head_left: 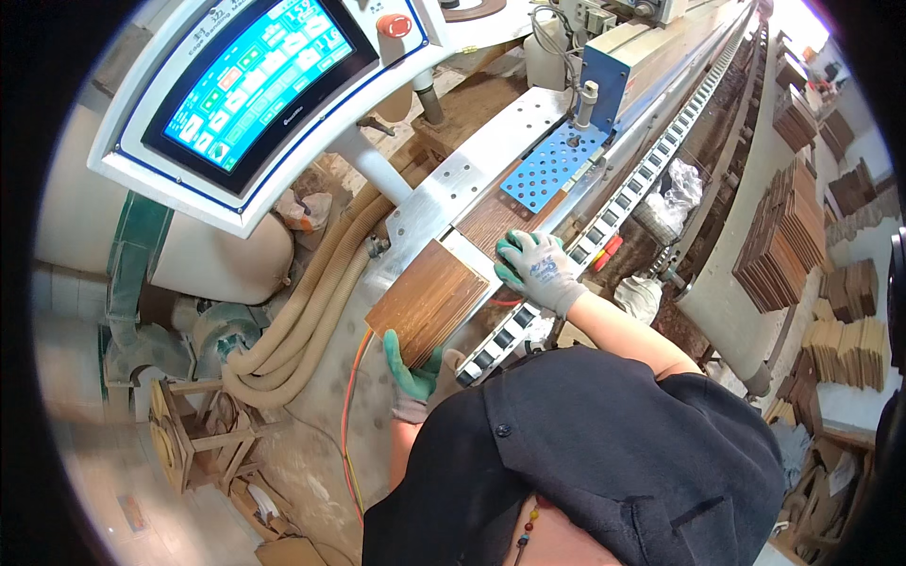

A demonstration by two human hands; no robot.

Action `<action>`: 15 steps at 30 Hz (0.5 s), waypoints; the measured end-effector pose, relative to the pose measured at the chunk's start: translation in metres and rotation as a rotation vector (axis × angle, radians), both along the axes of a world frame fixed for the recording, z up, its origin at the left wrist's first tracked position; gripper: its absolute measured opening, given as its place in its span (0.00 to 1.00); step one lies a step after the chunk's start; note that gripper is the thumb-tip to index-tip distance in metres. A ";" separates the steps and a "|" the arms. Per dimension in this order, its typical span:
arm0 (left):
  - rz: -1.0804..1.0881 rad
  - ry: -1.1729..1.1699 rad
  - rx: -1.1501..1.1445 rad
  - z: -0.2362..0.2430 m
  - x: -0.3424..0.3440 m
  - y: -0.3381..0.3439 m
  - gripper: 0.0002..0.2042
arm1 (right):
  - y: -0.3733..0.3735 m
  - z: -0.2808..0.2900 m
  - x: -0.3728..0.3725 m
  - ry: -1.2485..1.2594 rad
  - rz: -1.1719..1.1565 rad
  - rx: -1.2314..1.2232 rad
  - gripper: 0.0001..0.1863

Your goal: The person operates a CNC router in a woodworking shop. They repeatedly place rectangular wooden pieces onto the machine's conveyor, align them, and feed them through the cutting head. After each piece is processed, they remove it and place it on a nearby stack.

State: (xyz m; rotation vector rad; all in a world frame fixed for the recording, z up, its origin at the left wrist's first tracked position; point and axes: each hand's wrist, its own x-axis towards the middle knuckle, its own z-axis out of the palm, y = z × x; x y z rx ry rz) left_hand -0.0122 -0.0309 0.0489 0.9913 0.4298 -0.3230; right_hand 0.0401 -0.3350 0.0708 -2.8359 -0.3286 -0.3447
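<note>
Both my hands wear grey gloves with green palms and fingers. My left hand (413, 374) is closed on the near end of a stack of brown wooden boards (429, 300), its thumb at the left corner. The stack rests at the near end of the machine's metal bed (451, 189). Just beyond it, a single brown board (495, 222) lies flat, its far part by a blue perforated plate (555, 168). My right hand (538, 265) grips this board's near right corner with bent fingers; some fingertips are hidden.
A conveyor chain (604, 222) runs along the bed's right side. A control panel with a lit screen (255, 90) and a red button (394, 25) overhangs the left. Beige hoses (316, 302) curve below it. Stacked boards (779, 236) stand on a grey surface at right.
</note>
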 end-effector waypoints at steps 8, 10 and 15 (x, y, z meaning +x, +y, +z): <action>0.028 -0.189 0.066 -0.012 -0.006 0.002 0.28 | -0.002 -0.003 0.000 -0.048 0.002 0.017 0.18; -0.038 -0.145 0.048 -0.012 -0.003 0.006 0.28 | -0.002 -0.004 0.000 -0.024 0.003 0.007 0.18; -0.002 -0.490 0.629 -0.009 -0.012 -0.010 0.33 | -0.003 -0.001 0.002 0.064 0.021 0.021 0.19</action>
